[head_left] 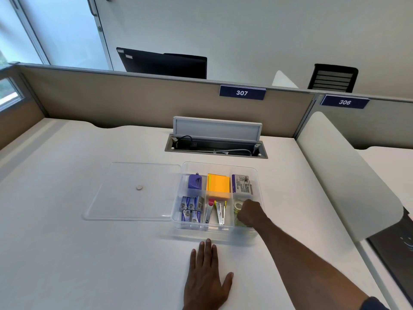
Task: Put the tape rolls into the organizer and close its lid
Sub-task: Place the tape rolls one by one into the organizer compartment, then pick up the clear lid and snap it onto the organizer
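A clear plastic organizer (220,166) with several compartments stands on the white desk. Its clear lid (125,198), with a small round knob, lies flat on the desk to its left. In the front right compartment lie clear tape rolls (238,206). My right hand (250,212) reaches down into that compartment with its fingers curled on a tape roll that the hand partly hides. My left hand (206,278) rests flat on the desk in front of the organizer, fingers spread, holding nothing.
The other compartments hold a purple sharpener, staple boxes (191,209), orange sticky notes (219,186), two staple removers and a labelled packet. Behind the organizer is an open cable hatch (215,145) in the desk. A beige partition and a white divider (348,175) bound the desk.
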{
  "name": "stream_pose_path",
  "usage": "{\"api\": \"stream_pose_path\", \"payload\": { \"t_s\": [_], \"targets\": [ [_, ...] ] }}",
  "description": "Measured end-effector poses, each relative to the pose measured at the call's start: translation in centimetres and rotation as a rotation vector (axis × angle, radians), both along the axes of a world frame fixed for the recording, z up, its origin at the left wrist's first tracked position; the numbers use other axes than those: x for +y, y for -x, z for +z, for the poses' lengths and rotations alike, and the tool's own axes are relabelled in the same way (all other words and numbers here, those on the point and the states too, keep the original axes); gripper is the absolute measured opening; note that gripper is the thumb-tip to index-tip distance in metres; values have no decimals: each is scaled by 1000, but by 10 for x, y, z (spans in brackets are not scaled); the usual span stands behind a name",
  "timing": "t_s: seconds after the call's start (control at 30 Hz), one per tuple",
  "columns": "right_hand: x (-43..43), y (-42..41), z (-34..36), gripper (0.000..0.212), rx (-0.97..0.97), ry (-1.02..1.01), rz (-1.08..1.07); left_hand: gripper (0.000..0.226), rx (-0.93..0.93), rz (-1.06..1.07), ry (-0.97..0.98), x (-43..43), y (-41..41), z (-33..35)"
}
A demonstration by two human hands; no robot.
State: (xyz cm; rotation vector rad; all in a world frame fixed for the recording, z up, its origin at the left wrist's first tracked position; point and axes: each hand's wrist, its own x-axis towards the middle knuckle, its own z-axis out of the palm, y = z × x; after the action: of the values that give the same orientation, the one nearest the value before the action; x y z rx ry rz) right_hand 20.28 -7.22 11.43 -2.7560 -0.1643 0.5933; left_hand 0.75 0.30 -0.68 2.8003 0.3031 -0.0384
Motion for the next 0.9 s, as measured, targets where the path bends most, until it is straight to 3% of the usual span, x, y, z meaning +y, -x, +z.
{"api": "stream_pose_path", "payload": {
  "t_s": [0.33, 0.7, 0.9],
  "targets": [
    [-4, -2, -3, 32, -34, -12, -29, 87, 6, 0, 4, 0, 0, -1],
    [-6, -1, 7, 26, -331, -128, -124, 86, -31, 1, 7, 1, 1, -1],
    [-9, -4, 3, 36, -413, -205, 98, 86, -69, 7, 8, 0, 0, -5]
  ]
}}
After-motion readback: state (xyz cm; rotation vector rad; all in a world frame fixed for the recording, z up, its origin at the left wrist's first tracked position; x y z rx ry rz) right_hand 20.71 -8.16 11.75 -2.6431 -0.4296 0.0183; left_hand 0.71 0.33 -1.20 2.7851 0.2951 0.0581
